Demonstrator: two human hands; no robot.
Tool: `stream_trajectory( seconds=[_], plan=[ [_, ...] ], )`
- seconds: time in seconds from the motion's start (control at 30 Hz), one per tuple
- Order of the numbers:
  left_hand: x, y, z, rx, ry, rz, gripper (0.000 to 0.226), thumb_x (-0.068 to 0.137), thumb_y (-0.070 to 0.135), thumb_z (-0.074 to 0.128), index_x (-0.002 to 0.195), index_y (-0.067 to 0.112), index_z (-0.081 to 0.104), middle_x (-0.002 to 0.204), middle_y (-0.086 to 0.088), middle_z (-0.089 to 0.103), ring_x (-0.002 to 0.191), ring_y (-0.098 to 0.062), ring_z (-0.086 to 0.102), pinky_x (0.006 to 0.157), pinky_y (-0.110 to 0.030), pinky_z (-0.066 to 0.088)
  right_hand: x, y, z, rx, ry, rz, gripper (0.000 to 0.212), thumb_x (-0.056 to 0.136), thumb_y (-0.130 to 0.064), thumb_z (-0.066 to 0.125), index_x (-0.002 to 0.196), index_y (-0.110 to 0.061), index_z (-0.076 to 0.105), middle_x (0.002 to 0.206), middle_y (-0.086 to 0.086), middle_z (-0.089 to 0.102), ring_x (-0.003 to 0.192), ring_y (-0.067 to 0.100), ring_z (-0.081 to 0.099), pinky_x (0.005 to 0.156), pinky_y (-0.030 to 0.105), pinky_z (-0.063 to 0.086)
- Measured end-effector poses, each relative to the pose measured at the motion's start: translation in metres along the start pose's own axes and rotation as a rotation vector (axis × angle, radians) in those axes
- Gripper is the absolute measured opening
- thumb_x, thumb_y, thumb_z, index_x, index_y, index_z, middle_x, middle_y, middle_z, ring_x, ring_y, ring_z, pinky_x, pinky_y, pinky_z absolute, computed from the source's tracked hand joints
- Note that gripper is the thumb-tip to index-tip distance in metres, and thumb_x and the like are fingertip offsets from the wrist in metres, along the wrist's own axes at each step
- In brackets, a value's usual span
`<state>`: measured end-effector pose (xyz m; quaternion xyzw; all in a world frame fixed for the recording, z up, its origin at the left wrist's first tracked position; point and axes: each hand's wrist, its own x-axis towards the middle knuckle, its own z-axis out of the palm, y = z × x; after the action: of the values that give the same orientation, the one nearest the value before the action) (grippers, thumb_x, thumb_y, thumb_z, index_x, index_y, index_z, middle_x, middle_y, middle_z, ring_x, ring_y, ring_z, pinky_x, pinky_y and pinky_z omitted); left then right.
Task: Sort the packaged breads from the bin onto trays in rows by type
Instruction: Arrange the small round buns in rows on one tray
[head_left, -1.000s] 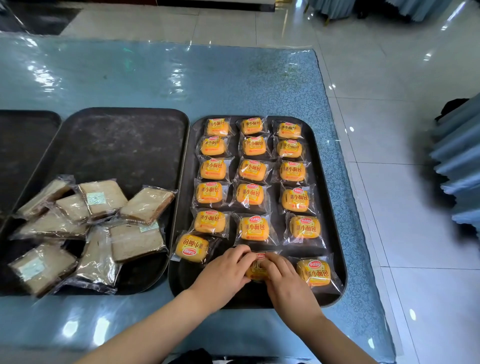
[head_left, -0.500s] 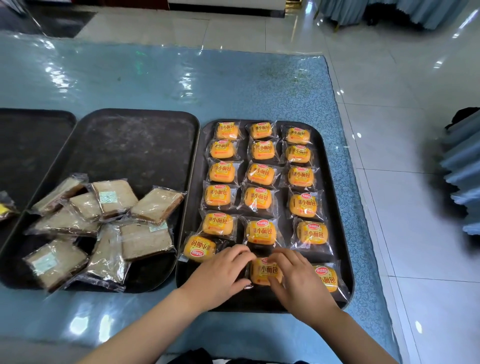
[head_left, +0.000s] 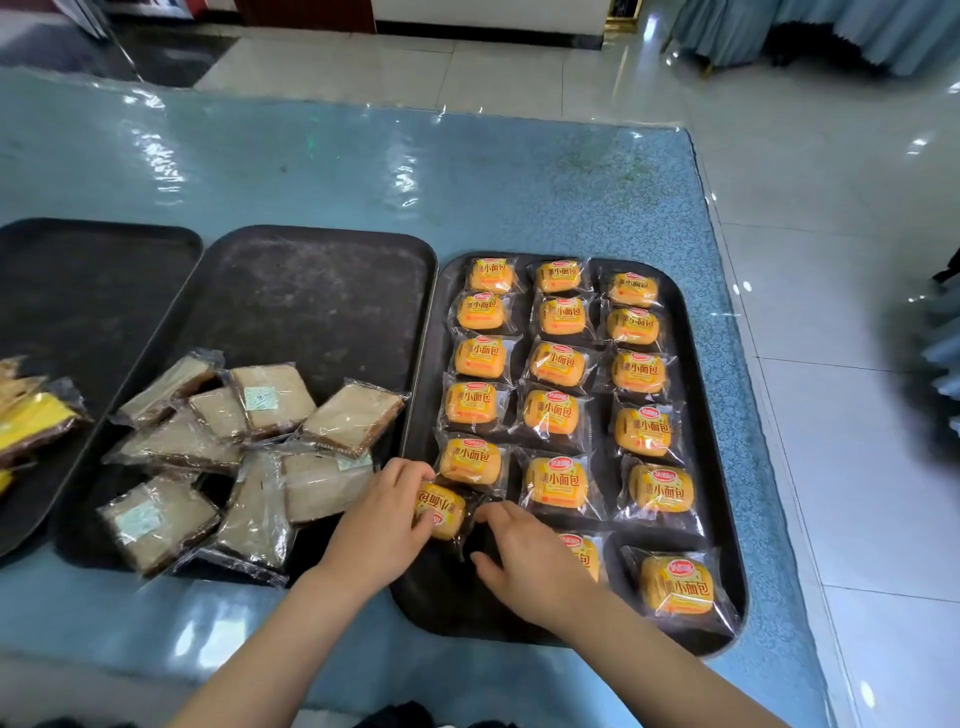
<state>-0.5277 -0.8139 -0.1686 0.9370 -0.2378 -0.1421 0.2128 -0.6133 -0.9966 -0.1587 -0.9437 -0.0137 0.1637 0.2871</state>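
Upside-down yellow bun packet (head_left: 445, 512) at the near left of the right tray (head_left: 698, 415), just below the left column of yellow bun packets (head_left: 550, 410) laid in three rows. Pinched at its left edge by the left hand (head_left: 382, 525), fingers curled over it. Right hand (head_left: 530, 558) just beside, fingers loosely bent, touching perhaps the wrapper's edge, hard to tell. Half hidden under that wrist, another yellow packet (head_left: 584, 556). On the middle tray (head_left: 311, 291), a loose heap of brown sliced-bread packets (head_left: 270, 400). Farther left, a third tray (head_left: 78, 291) on the blue table (head_left: 363, 171).
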Motion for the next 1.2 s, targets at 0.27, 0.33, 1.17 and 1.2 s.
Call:
stream_trajectory(
  seconds=[0.27,0.33,1.17,1.2],
  plan=[
    [0.000,-0.004,-0.003,-0.066,-0.069,-0.009,0.051,0.089,0.030,0.062,0.134,0.025,0.039,0.131,0.008,0.041,0.115,-0.009,0.048,0.093,-0.021,0.041,0.013,-0.009,0.020,-0.121,0.003,0.017,0.052,0.091,-0.040,0.057,0.134,-0.014,0.041,0.124,0.004,0.052,0.109,0.022,0.055,0.083,0.036,0.052],
    [-0.002,-0.005,-0.004,-0.093,-0.088,-0.037,0.054,0.090,0.028,0.062,0.137,0.025,0.038,0.134,0.007,0.042,0.118,-0.009,0.048,0.096,-0.022,0.041,0.013,-0.009,0.020,-0.115,0.038,0.003,0.039,0.094,-0.032,0.052,0.128,-0.014,0.045,0.120,0.005,0.055,0.105,0.023,0.056,0.081,0.035,0.052],
    [-0.006,0.021,-0.041,-1.181,-0.479,-0.493,0.038,0.080,0.032,0.068,0.115,0.016,0.067,0.109,-0.009,0.073,0.105,-0.024,0.068,0.093,-0.043,0.052,0.001,-0.004,-0.046,0.781,0.090,-0.019,0.026,0.094,-0.009,0.059,0.103,-0.030,0.071,0.096,-0.004,0.072,0.085,0.013,0.068,0.074,0.025,0.057],
    [-0.007,0.023,-0.041,-1.205,-0.487,-0.478,0.040,0.081,0.029,0.068,0.118,0.015,0.065,0.111,-0.010,0.072,0.106,-0.025,0.067,0.091,-0.042,0.053,0.002,-0.003,-0.045,0.851,0.107,0.024,0.022,0.095,-0.010,0.059,0.106,-0.025,0.069,0.096,0.001,0.071,0.085,0.015,0.068,0.074,0.027,0.058]
  ],
)
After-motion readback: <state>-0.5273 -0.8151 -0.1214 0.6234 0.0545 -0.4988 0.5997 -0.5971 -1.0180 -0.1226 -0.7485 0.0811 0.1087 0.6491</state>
